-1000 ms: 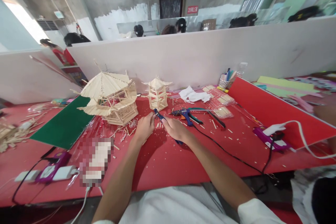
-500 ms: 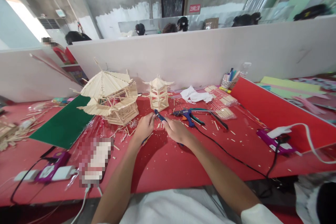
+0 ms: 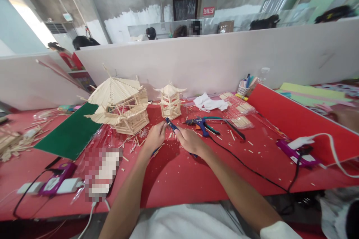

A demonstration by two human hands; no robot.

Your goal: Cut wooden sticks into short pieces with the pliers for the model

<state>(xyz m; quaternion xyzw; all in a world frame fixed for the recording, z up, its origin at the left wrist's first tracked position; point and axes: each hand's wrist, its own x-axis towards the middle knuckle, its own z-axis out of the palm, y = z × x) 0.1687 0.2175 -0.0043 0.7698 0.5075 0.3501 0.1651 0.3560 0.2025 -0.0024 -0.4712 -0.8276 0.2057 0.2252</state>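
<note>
My right hand (image 3: 190, 141) is wrapped round a dark blue hand tool (image 3: 171, 124), whose narrow end points up and left. Close beside it, my left hand (image 3: 155, 136) is closed, its fingertips near the tool; a blue piece shows below its palm, but what the hand grips is mostly hidden. A small pale stick pavilion (image 3: 170, 102) stands just beyond both hands. To the left stands a larger stick pavilion (image 3: 120, 101) with a slatted roof. A blue glue gun (image 3: 200, 123) lies right of my right hand.
Stick scraps dot the red table (image 3: 179, 190). At left lie a green board (image 3: 70, 130) and purple power strip (image 3: 57, 179). White cloth (image 3: 210, 102), bagged sticks (image 3: 238, 110) and a leaning red board (image 3: 303, 123) are at right. Another person's hand (image 3: 346, 115) shows beyond the board.
Another person's hand has come into view at the far right, behind the red board. My hands keep nearly the same pose; the view has shifted slightly.
</note>
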